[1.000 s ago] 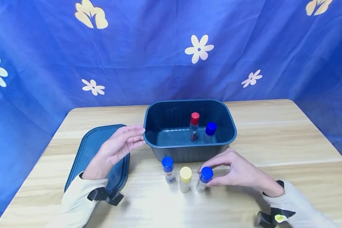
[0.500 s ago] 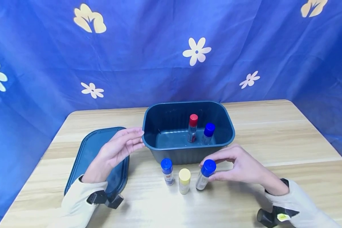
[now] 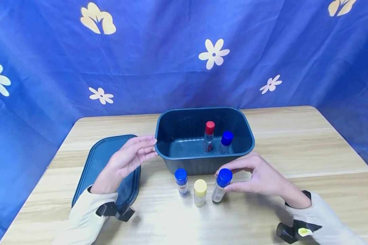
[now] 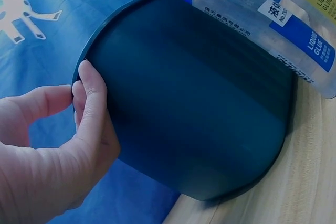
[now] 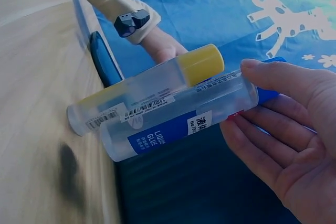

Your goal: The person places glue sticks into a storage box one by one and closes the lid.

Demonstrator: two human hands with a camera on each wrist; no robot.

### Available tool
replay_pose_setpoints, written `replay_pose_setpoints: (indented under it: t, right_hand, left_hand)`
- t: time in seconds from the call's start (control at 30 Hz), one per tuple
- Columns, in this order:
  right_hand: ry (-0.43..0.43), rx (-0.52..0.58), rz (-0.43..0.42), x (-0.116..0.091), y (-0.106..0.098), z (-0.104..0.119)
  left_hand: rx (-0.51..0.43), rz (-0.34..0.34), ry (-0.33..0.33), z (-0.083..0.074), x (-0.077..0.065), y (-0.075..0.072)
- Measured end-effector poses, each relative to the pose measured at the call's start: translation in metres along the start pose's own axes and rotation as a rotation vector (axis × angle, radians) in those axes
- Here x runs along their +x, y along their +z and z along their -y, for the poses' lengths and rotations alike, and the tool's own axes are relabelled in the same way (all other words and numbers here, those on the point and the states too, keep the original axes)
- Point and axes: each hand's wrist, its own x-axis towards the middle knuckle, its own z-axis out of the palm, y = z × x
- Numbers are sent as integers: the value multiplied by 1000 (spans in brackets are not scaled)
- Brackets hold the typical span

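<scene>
My right hand (image 3: 254, 177) pinches a blue-capped liquid glue bottle (image 3: 219, 190) near its cap, between thumb and fingers. This bottle leans slightly, and a shadow apart from its base in the right wrist view suggests it is just off the table. My left hand (image 3: 127, 160) pinches the left rim of a dark teal plastic bin (image 3: 196, 165). Inside the bin, a red-capped bottle (image 3: 209, 134) and a blue-capped bottle (image 3: 226, 141) stand upright. Before the bin stand a yellow-capped glue bottle (image 3: 200, 194) and another blue-capped glue bottle (image 3: 182, 183).
A dark teal lid (image 3: 102, 154) lies flat on the wooden table (image 3: 309, 146) at the left, partly under my left forearm. Behind the table hangs a blue cloth (image 3: 159, 61) with flower prints.
The glue bottle in my right hand has tilted and risen a little, drawing slightly away from the yellow-capped one. My left hand keeps its place on the bin's rim.
</scene>
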Motion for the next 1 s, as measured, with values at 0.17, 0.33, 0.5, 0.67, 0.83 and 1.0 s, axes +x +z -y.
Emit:
replay_pose_setpoints:
  t: [0.17, 0.33, 0.5, 0.67, 0.83, 1.0]
  right_hand:
    - [-34, -30, -24, 3, -1, 4]
    - [-50, -90, -59, 5, -4, 9]
    - [-27, -123, -90, 7, -11, 16]
    - [-17, -75, -112, 12, -16, 22]
    - [-26, -32, -125, 21, -16, 28]
    - [-89, 23, -160, 31, -17, 31]
  left_hand:
    - [-9, 2, 1, 1, -1, -1]
    - [-5, -1, 2, 2, -2, -2]
    - [-5, -7, -3, 2, -1, -1]
    - [-8, -5, -4, 2, 0, 0]
    - [-8, -10, -4, 2, 0, 1]
    - [-9, -22, -5, 2, 0, 2]
